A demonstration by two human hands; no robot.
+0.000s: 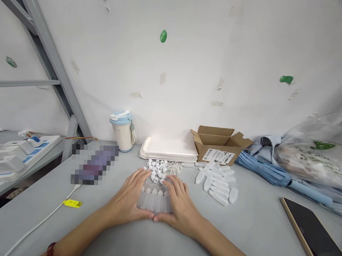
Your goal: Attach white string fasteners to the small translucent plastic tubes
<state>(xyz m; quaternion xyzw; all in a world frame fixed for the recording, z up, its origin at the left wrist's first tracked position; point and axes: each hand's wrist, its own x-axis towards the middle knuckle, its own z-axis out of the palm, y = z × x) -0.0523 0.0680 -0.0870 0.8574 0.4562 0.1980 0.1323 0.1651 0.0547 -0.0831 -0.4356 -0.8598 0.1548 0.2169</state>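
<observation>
A row of several small translucent plastic bottles [155,202] lies side by side on the grey table. My left hand [128,198] curves around the row's left side, and my right hand [183,206] around its right. Both thumbs press along the near ends, their tips almost meeting in the middle. Just past my fingertips are loose white caps [157,168], next to a heap of thin white rings or loops [174,168]. A scattered pile of similar translucent bottles [220,185] lies to the right of my right hand.
At the back stand a cream tumbler [123,135], a stack of white padded envelopes [170,148] and an opened cardboard box [219,147]. A blue umbrella [262,168] and a phone [313,232] are at right. A white cable [48,217] runs along the left.
</observation>
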